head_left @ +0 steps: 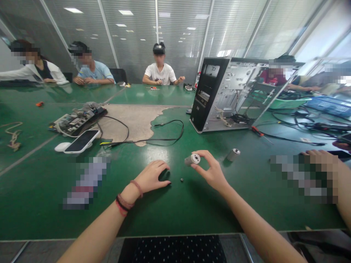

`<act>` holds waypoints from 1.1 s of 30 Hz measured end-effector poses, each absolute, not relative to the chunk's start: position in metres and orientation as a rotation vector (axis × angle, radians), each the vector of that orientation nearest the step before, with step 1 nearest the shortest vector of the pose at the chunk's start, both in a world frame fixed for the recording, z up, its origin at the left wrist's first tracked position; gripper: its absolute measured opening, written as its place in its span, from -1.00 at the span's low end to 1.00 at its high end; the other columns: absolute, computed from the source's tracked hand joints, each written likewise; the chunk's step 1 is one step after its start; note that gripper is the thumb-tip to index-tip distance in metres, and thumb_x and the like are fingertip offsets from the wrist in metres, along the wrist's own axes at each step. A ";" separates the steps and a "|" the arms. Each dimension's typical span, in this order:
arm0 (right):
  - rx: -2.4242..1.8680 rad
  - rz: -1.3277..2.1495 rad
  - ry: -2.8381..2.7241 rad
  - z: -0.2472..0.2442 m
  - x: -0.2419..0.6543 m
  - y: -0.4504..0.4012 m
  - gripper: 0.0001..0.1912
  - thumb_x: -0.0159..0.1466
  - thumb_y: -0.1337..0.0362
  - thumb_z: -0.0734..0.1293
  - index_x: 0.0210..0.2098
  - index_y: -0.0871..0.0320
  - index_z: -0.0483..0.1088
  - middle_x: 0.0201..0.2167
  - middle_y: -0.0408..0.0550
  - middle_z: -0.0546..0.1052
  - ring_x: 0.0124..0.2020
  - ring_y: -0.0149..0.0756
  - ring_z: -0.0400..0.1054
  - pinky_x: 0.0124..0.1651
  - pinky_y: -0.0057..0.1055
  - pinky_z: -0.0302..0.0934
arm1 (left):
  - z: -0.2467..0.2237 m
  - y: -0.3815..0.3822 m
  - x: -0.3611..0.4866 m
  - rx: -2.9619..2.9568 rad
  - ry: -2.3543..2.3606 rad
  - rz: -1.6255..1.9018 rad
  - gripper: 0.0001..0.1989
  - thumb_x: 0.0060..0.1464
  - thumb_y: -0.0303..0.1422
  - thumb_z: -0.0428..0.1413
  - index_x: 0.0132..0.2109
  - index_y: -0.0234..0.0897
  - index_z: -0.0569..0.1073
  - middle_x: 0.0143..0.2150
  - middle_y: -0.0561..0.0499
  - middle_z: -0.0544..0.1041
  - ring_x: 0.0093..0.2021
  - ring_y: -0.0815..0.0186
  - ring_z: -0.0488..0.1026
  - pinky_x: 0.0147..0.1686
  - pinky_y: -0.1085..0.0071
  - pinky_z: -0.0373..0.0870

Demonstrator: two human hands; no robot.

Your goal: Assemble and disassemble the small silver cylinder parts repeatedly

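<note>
Right hand (211,171) pinches a metal cylinder (192,159); left hand (152,178) rests empty, loosely curled, on the green surface (41,204).
A second cylinder (233,155) lies at 2 o'clock from the right hand, a small black part (181,179) at 9 o'clock.

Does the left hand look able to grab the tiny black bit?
Probably yes. The left hand rests close to the tiny black bit on the green table, and nothing lies between them.
</note>
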State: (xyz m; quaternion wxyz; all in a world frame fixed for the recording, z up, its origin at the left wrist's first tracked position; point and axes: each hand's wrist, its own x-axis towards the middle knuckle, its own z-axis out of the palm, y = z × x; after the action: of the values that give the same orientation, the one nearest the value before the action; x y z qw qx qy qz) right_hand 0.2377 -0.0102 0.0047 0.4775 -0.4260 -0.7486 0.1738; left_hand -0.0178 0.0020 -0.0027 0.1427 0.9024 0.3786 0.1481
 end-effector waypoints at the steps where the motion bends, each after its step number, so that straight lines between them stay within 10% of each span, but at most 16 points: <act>1: -1.086 0.396 -1.783 0.008 0.249 -0.010 -0.72 0.19 0.19 0.33 -0.11 0.09 0.33 -0.16 0.00 0.44 -0.10 -0.16 0.34 0.00 -0.16 0.23 | -0.004 0.002 -0.018 2.606 1.096 0.425 -0.65 -0.01 -0.19 0.18 -0.10 -0.24 0.37 -0.09 -0.07 0.42 -0.05 0.14 0.34 0.00 0.20 0.25; 18: -1.831 0.374 -1.418 -0.060 0.394 -0.048 -0.50 0.13 -0.06 0.27 -0.07 0.14 0.32 -0.14 0.06 0.48 -0.21 -0.11 0.44 -0.10 -0.18 0.33 | -0.006 -0.004 -0.014 2.617 1.033 0.462 -0.65 -0.04 -0.27 0.18 -0.08 -0.23 0.36 -0.05 -0.07 0.41 -0.04 0.14 0.34 0.03 0.21 0.25; 24: -1.719 -0.181 -1.607 -0.037 0.366 -0.043 -0.42 0.15 -0.02 0.27 0.04 0.23 0.25 -0.02 0.20 0.36 0.05 0.06 0.22 0.09 0.03 0.11 | -0.002 -0.005 -0.014 2.614 1.044 0.463 -0.69 0.01 -0.27 0.14 -0.09 -0.24 0.35 -0.07 -0.07 0.41 -0.05 0.15 0.35 0.02 0.22 0.26; 33: -1.352 0.297 -2.232 -0.008 0.232 -0.043 -0.83 0.25 0.27 0.24 -0.17 0.10 0.36 -0.24 -0.04 0.46 -0.17 -0.22 0.36 -0.11 -0.30 0.27 | -0.001 -0.005 -0.015 2.620 1.057 0.468 -0.71 0.04 -0.30 0.11 -0.07 -0.24 0.35 -0.06 -0.08 0.41 -0.04 0.15 0.34 0.02 0.22 0.26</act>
State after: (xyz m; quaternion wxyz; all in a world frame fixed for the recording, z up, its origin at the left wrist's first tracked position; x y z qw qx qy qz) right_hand 0.2319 -0.0428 -0.0081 0.2547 -0.4977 -0.8219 0.1093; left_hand -0.0151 -0.0051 -0.0009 0.1384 0.9061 0.3656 0.1617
